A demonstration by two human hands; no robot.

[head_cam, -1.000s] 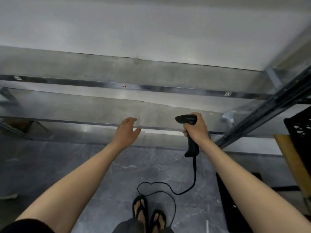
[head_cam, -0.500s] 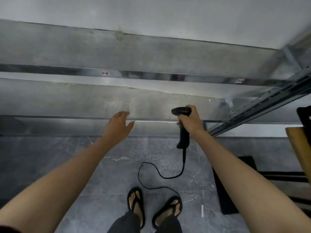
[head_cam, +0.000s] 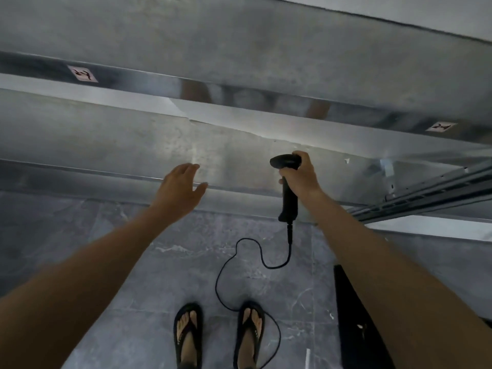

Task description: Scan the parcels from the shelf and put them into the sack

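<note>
Head view, looking down at a bare metal shelf point(head_cam: 106, 139) that runs across the whole width, with a second tier point(head_cam: 239, 49) above it. At far left, a small pale label point(head_cam: 82, 73) is stuck to the front edge of the upper tier; its mark is too blurred to read.

Moving right, the left hand point(head_cam: 178, 190) reaches forward over the front lip of the lower tier, palm down. Its fingers point(head_cam: 190, 167) are loosely extended and slightly spread, with nothing in them. Whether they touch the metal cannot be told.

Below, on the grey marbled floor point(head_cam: 186, 262), two feet stand in black flip-flops point(head_cam: 187, 334), toes toward the shelf. A thin black cable point(head_cam: 217, 282) loops over the floor between and beside them and rises to the handle's base.

Right of centre, the black barcode scanner point(head_cam: 289, 201) stands upright in the right hand point(head_cam: 302, 177), whose fingers are wrapped round the upper handle. The scanner's head points left, level with the lower tier's surface.

Further right, a black mat point(head_cam: 356, 328) lies on the floor, partly behind the right forearm. Above it, a second label point(head_cam: 440, 126) sits on the upper tier's edge, and a slotted metal rail point(head_cam: 426, 193) runs off to the right border.
</note>
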